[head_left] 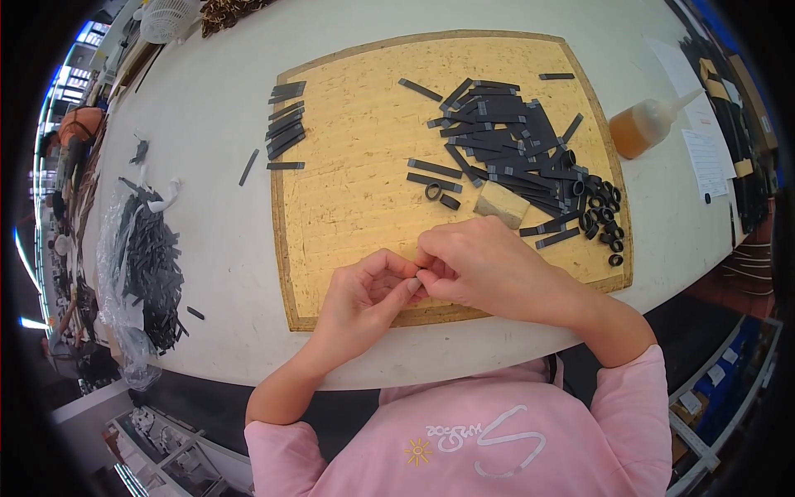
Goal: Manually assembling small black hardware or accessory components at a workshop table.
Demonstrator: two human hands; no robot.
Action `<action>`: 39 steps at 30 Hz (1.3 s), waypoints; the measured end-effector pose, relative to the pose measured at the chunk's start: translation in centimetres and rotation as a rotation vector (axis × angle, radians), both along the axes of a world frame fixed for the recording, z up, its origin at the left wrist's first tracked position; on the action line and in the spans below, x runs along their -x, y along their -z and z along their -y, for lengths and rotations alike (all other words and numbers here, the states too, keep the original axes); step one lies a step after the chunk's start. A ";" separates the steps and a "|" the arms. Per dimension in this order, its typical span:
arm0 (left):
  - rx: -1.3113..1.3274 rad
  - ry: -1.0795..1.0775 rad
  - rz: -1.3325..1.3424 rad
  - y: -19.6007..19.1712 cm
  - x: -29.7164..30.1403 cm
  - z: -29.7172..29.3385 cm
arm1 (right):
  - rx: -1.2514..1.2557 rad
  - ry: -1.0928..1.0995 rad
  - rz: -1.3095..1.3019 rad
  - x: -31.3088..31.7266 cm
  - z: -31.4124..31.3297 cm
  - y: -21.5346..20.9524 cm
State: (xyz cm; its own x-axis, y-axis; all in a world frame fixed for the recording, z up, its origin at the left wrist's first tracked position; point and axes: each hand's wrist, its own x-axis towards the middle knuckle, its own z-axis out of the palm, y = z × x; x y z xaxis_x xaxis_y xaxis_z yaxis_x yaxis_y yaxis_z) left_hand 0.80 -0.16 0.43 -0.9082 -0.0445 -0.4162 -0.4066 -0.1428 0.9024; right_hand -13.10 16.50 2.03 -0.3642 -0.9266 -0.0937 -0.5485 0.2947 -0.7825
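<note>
- Actually, the two hands meet above the near edge of the yellow board [356, 190], close to its middle, and their fingertips touch or almost touch.
- The left hand [358, 300] comes from the near left side of the board, the thumb reaching to the right and the index finger curved over.
- The right hand [484, 258] comes from the near right side, its back turned up, the fingers bent and pointing to the left.
- Both hands keep a narrow pinch. Whether they hold some small thing I cannot tell, because the fingers cover this place.
- On the board's left edge, a column of black strips [286, 134] lies mostly crosswise, the right ends tilted a little away from the person; the nearest one is almost level.
- On the board's right half there is a pile of strips [497, 132] pointing many ways. They overlap, so many are partly hidden.
- Black rings [611, 214] crowd the board's right edge, and single ones are hard to separate.
- A small block [501, 205] lies on the board just beyond the right hand.
- Right of the board, a bottle [642, 128] leans its spout away from it.
</note>
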 end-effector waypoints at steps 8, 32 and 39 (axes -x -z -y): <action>0.010 -0.035 -0.007 0.2 0.0 -0.3 | 0.010 -0.001 0.086 0.3 -0.2 0.1; 0.045 -0.020 -0.019 0.1 -0.2 -0.3 | -0.012 -0.015 0.068 0.2 0.3 0.6; 0.064 0.001 -0.010 0.2 -0.1 -0.1 | -0.048 -0.043 0.067 0.5 0.5 0.2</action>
State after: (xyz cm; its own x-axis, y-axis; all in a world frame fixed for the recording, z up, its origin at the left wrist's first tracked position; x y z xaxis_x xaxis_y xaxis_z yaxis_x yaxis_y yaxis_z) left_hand 0.91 -0.05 0.24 -0.9124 -0.0697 -0.4032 -0.3973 -0.0847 0.9138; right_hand -13.57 15.95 1.84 -0.3152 -0.9353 -0.1610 -0.5088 0.3098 -0.8032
